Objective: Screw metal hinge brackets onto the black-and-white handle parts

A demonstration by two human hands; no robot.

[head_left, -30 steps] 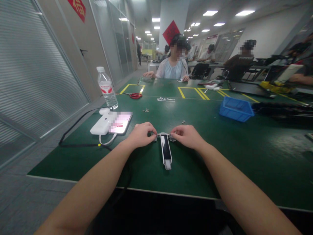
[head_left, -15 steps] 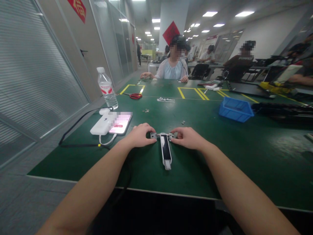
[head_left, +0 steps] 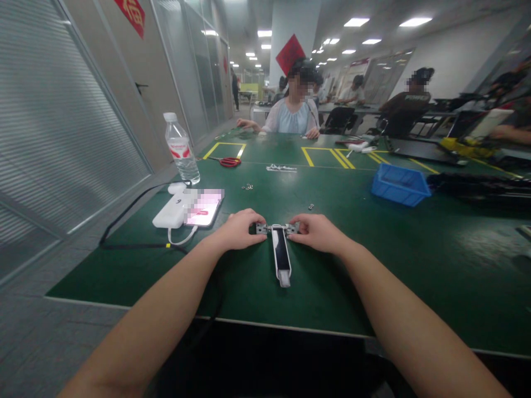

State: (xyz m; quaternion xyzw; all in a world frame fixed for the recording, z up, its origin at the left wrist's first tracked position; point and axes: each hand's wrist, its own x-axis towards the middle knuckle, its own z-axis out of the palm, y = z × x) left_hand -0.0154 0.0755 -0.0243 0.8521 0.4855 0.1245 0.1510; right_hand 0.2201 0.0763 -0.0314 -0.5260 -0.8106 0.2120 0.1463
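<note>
My left hand (head_left: 241, 229) pinches a small grey metal bracket (head_left: 261, 228) between thumb and fingers. Opposite it, my right hand (head_left: 317, 232) grips a similar metal bracket (head_left: 292, 228). A thin rod (head_left: 277, 227) runs between the two brackets, across the far end of a narrow white device with a black face (head_left: 281, 251). The device lies on the green table, its pale, tapered end toward me. Whether the rod is joined to the device I cannot tell. Beyond my right hand lie a few small metal rings (head_left: 311, 207).
Several small metal parts (head_left: 248, 187) lie ahead. At left are a water bottle (head_left: 181, 152), a white power bank (head_left: 169, 214) and a phone (head_left: 207, 207). Red-handled scissors (head_left: 229, 162) lie farther off; a blue bin (head_left: 400, 185) stands right. A person (head_left: 292, 116) sits across the table.
My hands and the brackets have hardly moved. Across the table, the other person's hand on the left side has shifted slightly outward and up.
</note>
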